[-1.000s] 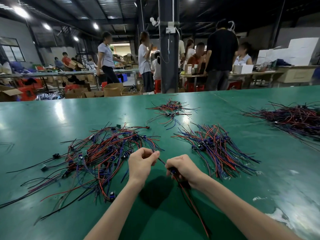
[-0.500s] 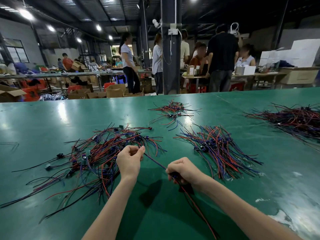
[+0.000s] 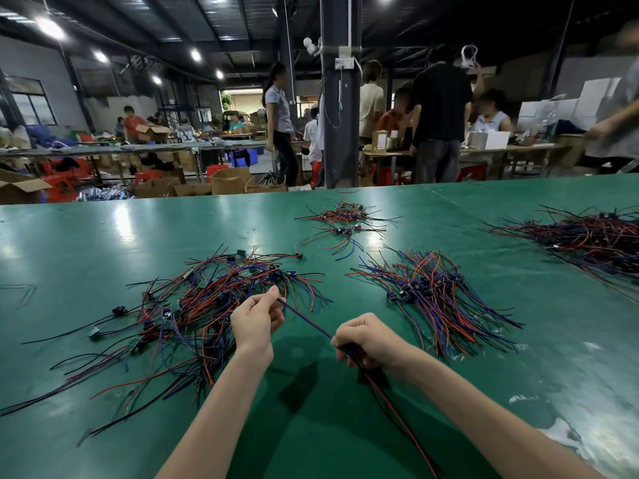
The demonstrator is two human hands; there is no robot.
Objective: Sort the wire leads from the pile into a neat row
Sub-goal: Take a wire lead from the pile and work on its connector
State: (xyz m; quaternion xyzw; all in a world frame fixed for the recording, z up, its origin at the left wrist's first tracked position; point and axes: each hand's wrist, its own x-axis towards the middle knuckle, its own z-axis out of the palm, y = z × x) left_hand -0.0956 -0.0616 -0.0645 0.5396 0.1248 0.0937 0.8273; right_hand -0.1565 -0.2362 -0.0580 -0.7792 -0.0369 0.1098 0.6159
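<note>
A tangled pile of red, blue and black wire leads (image 3: 193, 305) lies on the green table (image 3: 86, 236), left of centre. A tidier laid-out bunch of leads (image 3: 435, 299) sits to the right. Between my hands stretches one wire lead (image 3: 307, 321), taut and slanting. My left hand (image 3: 256, 319) pinches its blue end near the pile's right edge. My right hand (image 3: 366, 337) grips the lead at its small dark connector, and the red and black tails (image 3: 397, 420) trail toward me under my forearm.
A small loose cluster of leads (image 3: 345, 221) lies farther back at centre. A big dark heap of leads (image 3: 587, 236) fills the far right. Beyond the table stand a dark pillar (image 3: 340, 115), several people, cardboard boxes and work tables.
My left hand has slid left and away from the right hand along the lead, drawing the blue wire out straight. The right hand stayed nearly in place.
</note>
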